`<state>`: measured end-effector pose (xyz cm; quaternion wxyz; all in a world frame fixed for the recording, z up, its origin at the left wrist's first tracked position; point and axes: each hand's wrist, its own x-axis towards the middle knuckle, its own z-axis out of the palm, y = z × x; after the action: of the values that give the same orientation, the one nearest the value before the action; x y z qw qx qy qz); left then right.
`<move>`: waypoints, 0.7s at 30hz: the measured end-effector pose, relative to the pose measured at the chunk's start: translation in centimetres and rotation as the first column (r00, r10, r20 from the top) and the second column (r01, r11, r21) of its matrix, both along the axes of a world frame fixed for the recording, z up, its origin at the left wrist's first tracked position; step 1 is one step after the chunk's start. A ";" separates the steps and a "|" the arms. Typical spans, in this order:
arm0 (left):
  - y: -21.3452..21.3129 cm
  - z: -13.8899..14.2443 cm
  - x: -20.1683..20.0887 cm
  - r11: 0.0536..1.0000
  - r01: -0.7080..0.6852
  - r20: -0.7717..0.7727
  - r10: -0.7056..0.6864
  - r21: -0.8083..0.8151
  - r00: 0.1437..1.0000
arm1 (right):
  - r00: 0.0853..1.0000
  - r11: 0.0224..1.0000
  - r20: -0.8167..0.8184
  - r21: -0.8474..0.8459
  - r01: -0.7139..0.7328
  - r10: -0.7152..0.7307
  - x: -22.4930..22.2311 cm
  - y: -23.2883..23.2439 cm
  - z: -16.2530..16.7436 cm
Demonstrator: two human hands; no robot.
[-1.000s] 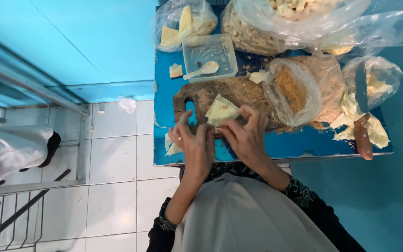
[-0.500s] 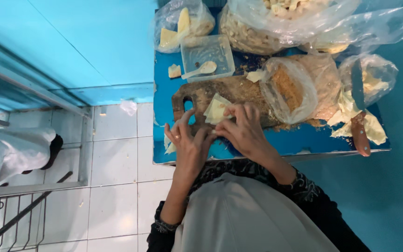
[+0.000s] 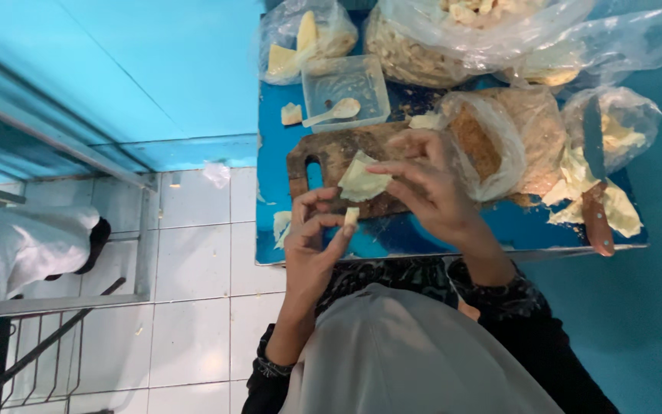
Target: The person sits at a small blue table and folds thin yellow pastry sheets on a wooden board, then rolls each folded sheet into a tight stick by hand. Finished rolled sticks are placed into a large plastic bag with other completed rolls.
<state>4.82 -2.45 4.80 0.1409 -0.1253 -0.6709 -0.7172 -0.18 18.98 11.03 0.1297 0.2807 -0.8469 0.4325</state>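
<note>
While pinching a small pale dough piece [image 3: 351,217] just below the cutting board [image 3: 331,157], left hand [image 3: 312,245] clenched. Right hand [image 3: 430,188], nearer, grasping folded pale wrapper [image 3: 363,181] over board, long axis toward left fingers.

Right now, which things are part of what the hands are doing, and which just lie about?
In use:
left hand, pinching a small pale piece
right hand, holding a folded pale wrapper
wooden board

Lying about:
knife
clear tub with spoon
plastic bags
</note>
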 end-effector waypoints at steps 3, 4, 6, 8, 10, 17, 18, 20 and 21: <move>-0.7 -0.2 0.7 0.958 0.135 0.087 -0.162 0.254 0.983 | 0.995 0.999 -0.095 -0.041 -0.018 0.014 1.6 -0.3 0.7; -0.9 -0.3 0.9 0.932 0.165 0.119 -0.213 0.322 0.970 | 0.981 1.000 -0.196 0.006 -0.001 0.002 2.2 -0.7 0.5; -1.1 -0.4 1.1 0.898 0.208 0.090 -0.262 0.387 0.961 | 0.925 0.994 -0.380 0.092 0.050 -0.011 3.5 -1.6 -0.1; -1.2 -0.4 1.3 0.873 0.236 0.079 -0.296 0.428 0.952 | 0.854 0.982 -0.519 0.138 0.128 -0.038 4.0 -2.1 -0.7; -1.2 -0.4 1.3 0.859 0.253 0.085 -0.322 0.446 0.943 | 0.837 0.979 -0.538 0.094 0.180 -0.101 4.5 -2.1 -1.2; -0.4 -0.5 1.9 0.877 0.158 0.122 -0.237 0.454 0.964 | 0.793 0.966 -0.591 0.087 0.244 -0.147 6.2 -2.9 -2.0; -0.4 -0.7 1.8 0.887 0.142 0.103 -0.207 0.438 0.973 | 0.776 0.953 -0.617 0.137 0.272 -0.133 5.9 -3.0 -1.9; -0.6 -1.1 1.7 0.900 0.091 0.092 -0.144 0.427 0.985 | 0.813 0.942 -0.543 0.111 0.318 -0.211 4.6 -2.3 -1.3; -0.8 -1.4 1.5 0.900 0.057 0.094 -0.107 0.432 0.990 | 0.824 0.935 -0.510 0.098 0.340 -0.246 3.3 -1.8 -1.0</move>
<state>6.35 -3.24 3.42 0.0955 -0.0779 -0.4983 -0.8582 3.10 17.17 10.07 0.3784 0.2578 -0.8555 0.2419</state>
